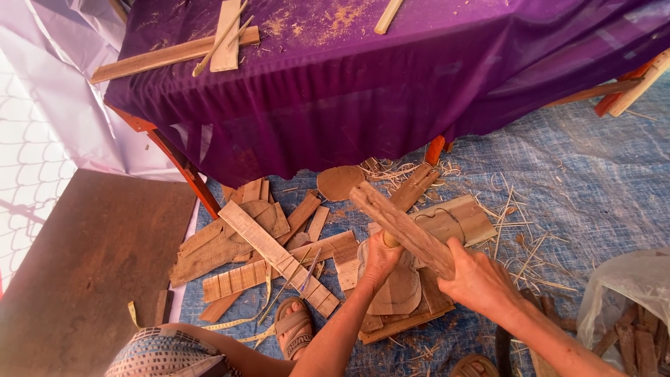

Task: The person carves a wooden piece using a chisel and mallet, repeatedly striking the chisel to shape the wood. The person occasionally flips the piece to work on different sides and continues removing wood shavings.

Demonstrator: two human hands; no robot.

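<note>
Weathered wood fills both hands of a person crouched on a blue tarp (593,188). The right hand (480,279) is closed tight around the near end of a rough plank (401,227), which slants up and away to the left above the floor. The left hand (380,260) is curled shut around a pale round handle (390,240), pressed against the plank's underside; what the handle belongs to is hidden by the hand and plank.

One plank is held; beneath it lie well over a dozen offcuts (265,251), flat boards and rounded pieces, heaped with curled shavings (516,230). One long slat marked with cross lines (279,258) lies across the heap, and a yellow tape measure (244,321) trails beside it. One sandalled foot (294,328) rests at the heap's near edge.

Behind stands one table draped in purple cloth (391,84), dusted with sawdust and carrying several wood strips (174,54). A dark board (91,265) lies at left. A clear plastic bag (628,286) of wood scraps sits at right.
</note>
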